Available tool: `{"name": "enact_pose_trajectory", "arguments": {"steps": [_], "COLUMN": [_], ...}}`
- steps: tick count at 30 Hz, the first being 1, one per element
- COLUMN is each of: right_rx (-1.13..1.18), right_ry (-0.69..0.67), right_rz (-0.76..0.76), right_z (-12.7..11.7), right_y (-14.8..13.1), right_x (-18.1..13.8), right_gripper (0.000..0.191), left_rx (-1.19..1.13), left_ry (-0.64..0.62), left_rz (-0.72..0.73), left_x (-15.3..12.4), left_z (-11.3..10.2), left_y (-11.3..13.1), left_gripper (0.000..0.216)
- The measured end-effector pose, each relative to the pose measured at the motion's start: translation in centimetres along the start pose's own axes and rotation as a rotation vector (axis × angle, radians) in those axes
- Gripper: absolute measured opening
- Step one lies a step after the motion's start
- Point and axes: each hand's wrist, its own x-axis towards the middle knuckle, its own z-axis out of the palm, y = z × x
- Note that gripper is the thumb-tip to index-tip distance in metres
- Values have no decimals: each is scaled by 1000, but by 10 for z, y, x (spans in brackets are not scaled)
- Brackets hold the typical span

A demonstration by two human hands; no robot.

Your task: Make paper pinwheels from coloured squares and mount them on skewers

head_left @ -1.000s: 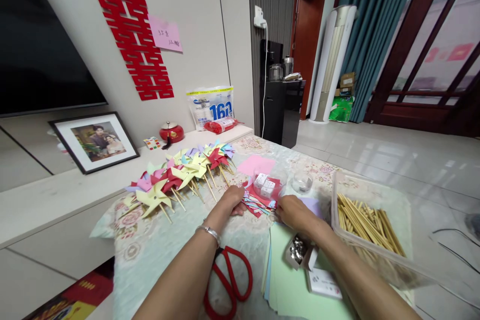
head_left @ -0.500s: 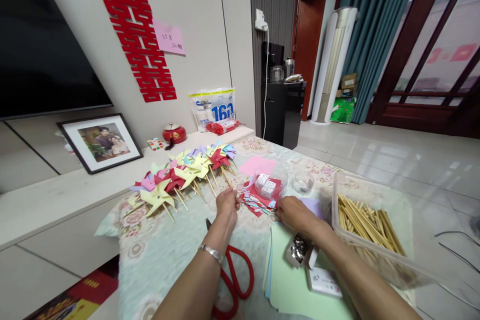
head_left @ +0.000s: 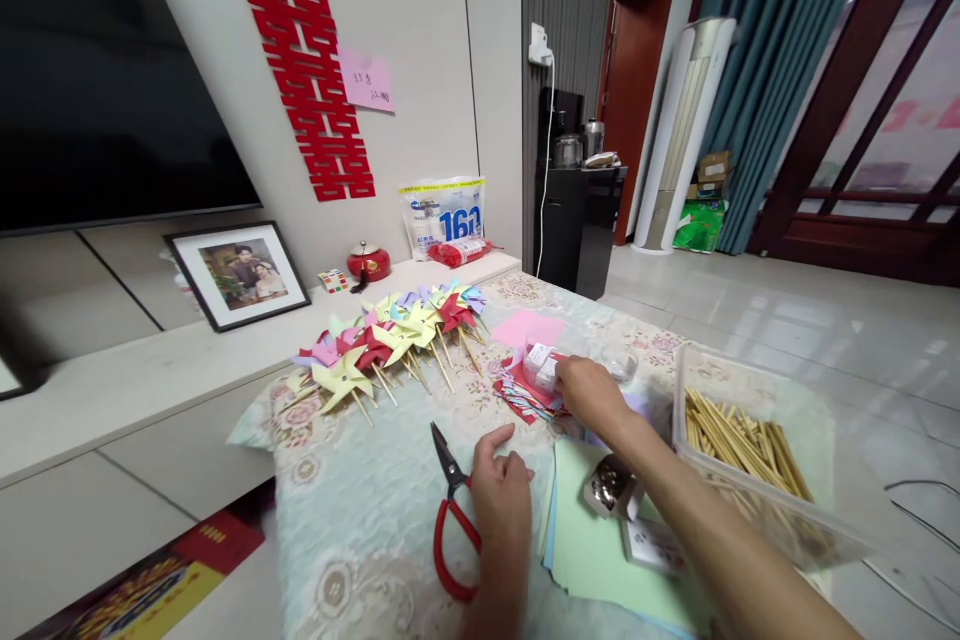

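Observation:
My left hand [head_left: 501,495] lies on the table with fingers spread, resting over the red handles of a pair of scissors [head_left: 452,510] whose blades point away from me. My right hand [head_left: 592,392] reaches forward, fingers curled down on a pile of cut coloured paper pieces [head_left: 521,390] beside a small clear container of white blocks [head_left: 541,367]. A row of finished paper pinwheels on sticks [head_left: 390,340] lies to the left of that pile.
A stack of pastel paper sheets [head_left: 600,550] lies under my right forearm, with a small box of metal pins [head_left: 611,488] on it. A clear tub of wooden sticks [head_left: 742,445] stands at the right. A pink sheet [head_left: 527,328] lies farther back.
My left hand has pulled back from the paper pile toward me and now rests on the scissors. My right hand has moved slightly forward onto the pile. The view shifted left.

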Motion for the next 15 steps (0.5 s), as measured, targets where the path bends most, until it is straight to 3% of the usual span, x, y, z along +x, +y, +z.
{"name": "enact_pose_trajectory", "arguments": {"steps": [4, 10, 15], "right_rx": [1, 6, 20], "right_ry": [-12, -35, 18], "right_rz": [-37, -38, -22], "right_z": [2, -7, -25], "right_y": [-4, -15, -30], "right_x": [4, 8, -25], "right_gripper": [26, 24, 26], "left_rx": [108, 315, 279], "left_ry": [-57, -162, -166], "left_rz": [119, 99, 170], "left_x": [-2, 2, 3], "left_z": [-1, -7, -8], "left_y": [-12, -9, -13], "left_gripper": [27, 32, 27]}}
